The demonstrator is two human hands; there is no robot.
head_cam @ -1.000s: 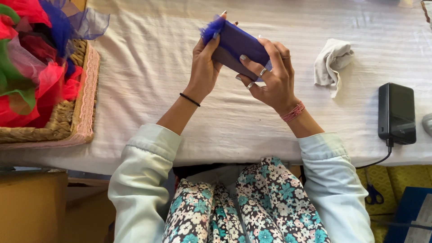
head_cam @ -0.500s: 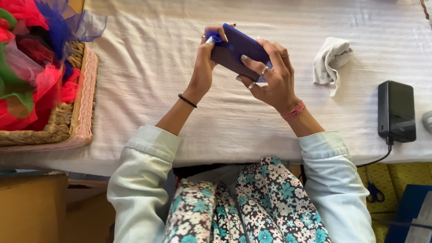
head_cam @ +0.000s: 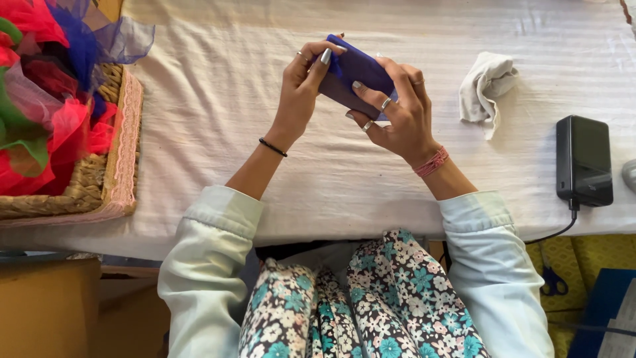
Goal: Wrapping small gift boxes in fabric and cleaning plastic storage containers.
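1. At the far left a wicker basket [head_cam: 99, 192] with a pink lace rim sits on the counter [head_cam: 218, 99], heaped with red, green and blue netting [head_cam: 46, 86].
2. The counter is covered with a white striped cloth.
3. The left hand [head_cam: 301, 86], a black band at its wrist, is raised above the counter, its fingers curled onto the left end of a small dark blue pouch [head_cam: 354, 73], the thumb pressing on top.
4. The pouch is held in the air between both hands, tilted, above the middle of the counter.
5. The right hand [head_cam: 397, 116], ringed and with a pink thread bracelet, grips the pouch's right side from below.
6. Near the right hand lies a crumpled white rag [head_cam: 487, 83].
7. Further right a black power bank [head_cam: 584, 159] lies flat, a cable running from its near end.
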